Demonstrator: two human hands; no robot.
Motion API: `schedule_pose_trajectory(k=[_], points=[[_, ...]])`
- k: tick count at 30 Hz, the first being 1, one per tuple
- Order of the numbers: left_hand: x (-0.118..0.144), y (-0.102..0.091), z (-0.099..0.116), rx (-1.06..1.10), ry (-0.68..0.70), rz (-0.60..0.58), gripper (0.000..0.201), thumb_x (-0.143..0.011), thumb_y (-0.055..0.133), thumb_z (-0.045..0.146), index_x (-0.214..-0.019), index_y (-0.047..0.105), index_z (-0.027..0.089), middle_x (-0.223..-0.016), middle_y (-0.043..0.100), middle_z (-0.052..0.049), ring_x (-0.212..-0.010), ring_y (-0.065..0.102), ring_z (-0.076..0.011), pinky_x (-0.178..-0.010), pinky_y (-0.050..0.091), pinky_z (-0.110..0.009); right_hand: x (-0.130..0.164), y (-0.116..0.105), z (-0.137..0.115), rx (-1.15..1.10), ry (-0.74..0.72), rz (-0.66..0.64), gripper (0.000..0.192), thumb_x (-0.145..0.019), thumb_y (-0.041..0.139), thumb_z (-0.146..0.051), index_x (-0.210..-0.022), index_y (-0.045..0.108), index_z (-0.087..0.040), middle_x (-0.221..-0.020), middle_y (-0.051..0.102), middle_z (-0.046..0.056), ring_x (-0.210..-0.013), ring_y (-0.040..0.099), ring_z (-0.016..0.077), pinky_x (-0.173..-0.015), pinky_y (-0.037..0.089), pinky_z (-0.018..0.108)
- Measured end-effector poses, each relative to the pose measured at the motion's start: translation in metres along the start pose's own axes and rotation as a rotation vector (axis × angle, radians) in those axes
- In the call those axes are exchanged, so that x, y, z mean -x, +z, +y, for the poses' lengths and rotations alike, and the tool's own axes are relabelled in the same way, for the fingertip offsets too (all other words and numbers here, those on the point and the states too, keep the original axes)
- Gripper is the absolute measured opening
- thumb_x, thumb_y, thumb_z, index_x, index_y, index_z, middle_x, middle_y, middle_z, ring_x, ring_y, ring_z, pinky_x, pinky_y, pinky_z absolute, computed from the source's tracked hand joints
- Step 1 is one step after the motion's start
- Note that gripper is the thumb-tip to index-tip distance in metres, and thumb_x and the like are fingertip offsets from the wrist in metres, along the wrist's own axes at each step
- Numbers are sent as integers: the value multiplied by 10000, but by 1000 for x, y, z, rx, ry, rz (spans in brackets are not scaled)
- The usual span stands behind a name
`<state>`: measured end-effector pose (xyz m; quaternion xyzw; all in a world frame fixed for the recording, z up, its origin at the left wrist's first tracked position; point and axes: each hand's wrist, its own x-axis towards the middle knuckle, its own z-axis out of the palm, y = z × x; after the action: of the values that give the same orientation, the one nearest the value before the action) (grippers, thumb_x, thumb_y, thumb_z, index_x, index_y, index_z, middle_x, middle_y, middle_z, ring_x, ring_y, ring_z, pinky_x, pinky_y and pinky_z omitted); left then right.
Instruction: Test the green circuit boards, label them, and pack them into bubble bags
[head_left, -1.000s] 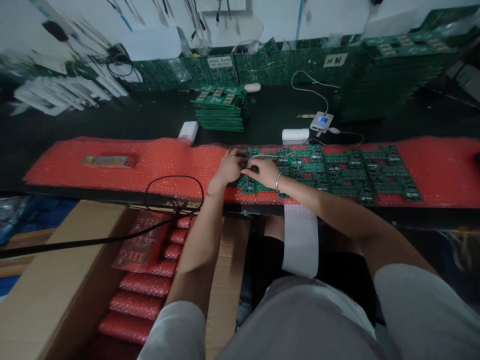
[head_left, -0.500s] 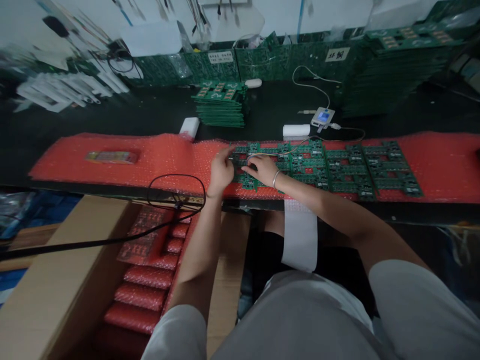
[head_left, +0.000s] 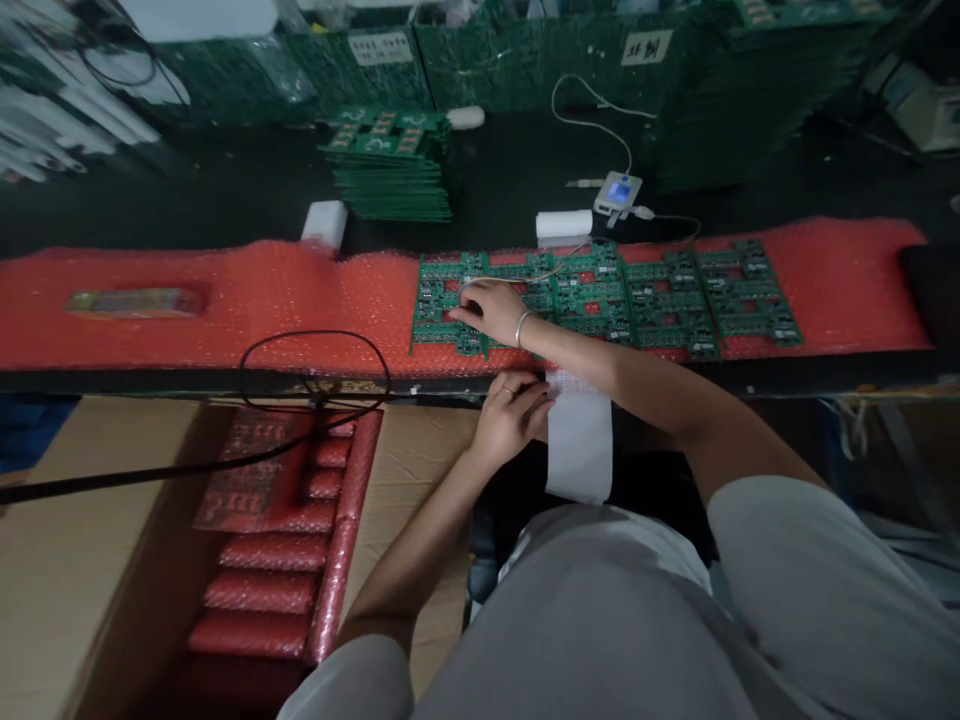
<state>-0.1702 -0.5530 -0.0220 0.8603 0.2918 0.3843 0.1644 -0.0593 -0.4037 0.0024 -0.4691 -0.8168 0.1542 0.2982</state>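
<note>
A row of green circuit boards (head_left: 637, 295) lies on a long strip of red bubble wrap (head_left: 300, 300) across the dark bench. My right hand (head_left: 491, 312) rests flat on the leftmost board (head_left: 439, 305), fingers spread, a bracelet on the wrist. My left hand (head_left: 514, 410) is below the bench edge, its fingers pinching the top of a white paper strip (head_left: 577, 450) that hangs down from the bench front.
A cardboard box (head_left: 97, 540) at lower left holds red bubble-wrapped rolls (head_left: 262, 580). A black cable (head_left: 315, 370) loops over the bench edge. A stack of green boards (head_left: 390, 170), a small blue-screened device (head_left: 619, 192) and white blocks sit behind the wrap.
My left hand has left the leftmost board and dropped below the bench edge to the white paper strip. My right hand stays on the board. The view has tilted downward.
</note>
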Motion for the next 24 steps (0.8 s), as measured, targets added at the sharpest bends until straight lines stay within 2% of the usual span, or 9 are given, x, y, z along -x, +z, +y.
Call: schedule_pose_trajectory(k=[2, 5, 10, 15, 18, 21, 24], points=[[3, 14, -6, -42, 8, -8, 211, -983, 657, 299, -1158, 699, 189, -1079, 663, -106, -1019, 607, -252, -845, 524, -395, 0, -1, 0, 1, 4, -11, 253, -986, 599, -381, -868, 653, -163, -922, 668, 72, -904, 569, 212, -856, 383, 333], [5, 23, -14, -73, 3, 5, 224, -986, 654, 291, -1189, 708, 214, -1097, 668, -102, -1048, 608, -259, -843, 511, -404, 0, -3, -2, 4, 6, -18, 239, -985, 601, -369, -872, 648, -164, -912, 661, 63, -894, 561, 209, -849, 380, 330], [5, 21, -15, 40, -49, 42, 168, -980, 666, 276, -1132, 729, 244, -1078, 675, -73, -1044, 616, -230, -892, 515, -406, 1, -3, -2, -1, 9, -22, 232, -994, 577, -368, -883, 643, -174, -911, 651, 58, -884, 545, 207, -848, 378, 336], [4, 23, -11, 75, -119, 58, 98, -952, 676, 232, -1025, 741, 221, -1058, 679, -70, -1024, 616, -227, -897, 510, -403, 1, -2, -2, -7, 10, -8, 230, -986, 591, -363, -873, 642, -169, -904, 655, 61, -888, 556, 210, -851, 380, 332], [3, 24, -10, 65, -138, 71, 155, -954, 686, 275, -1087, 733, 211, -1059, 677, -76, -1020, 610, -229, -902, 508, -403, 1, -2, -3, -1, 13, -5, 229, -985, 597, -360, -859, 641, -174, -897, 661, 59, -891, 566, 209, -856, 382, 323], [5, 24, -11, 16, -123, 31, 245, -987, 652, 327, -1198, 721, 225, -1084, 672, -88, -1042, 602, -235, -910, 499, -406, 1, -2, -3, 1, 8, -6, 229, -988, 594, -364, -859, 641, -181, -899, 662, 57, -892, 564, 208, -862, 381, 321], [11, 25, -12, -121, -74, -55, 282, -1009, 612, 335, -1265, 709, 268, -1171, 662, -110, -1096, 592, -258, -912, 483, -416, 1, -3, -4, 0, 12, -10, 226, -985, 598, -360, -863, 639, -174, -909, 658, 61, -891, 552, 205, -858, 372, 320]])
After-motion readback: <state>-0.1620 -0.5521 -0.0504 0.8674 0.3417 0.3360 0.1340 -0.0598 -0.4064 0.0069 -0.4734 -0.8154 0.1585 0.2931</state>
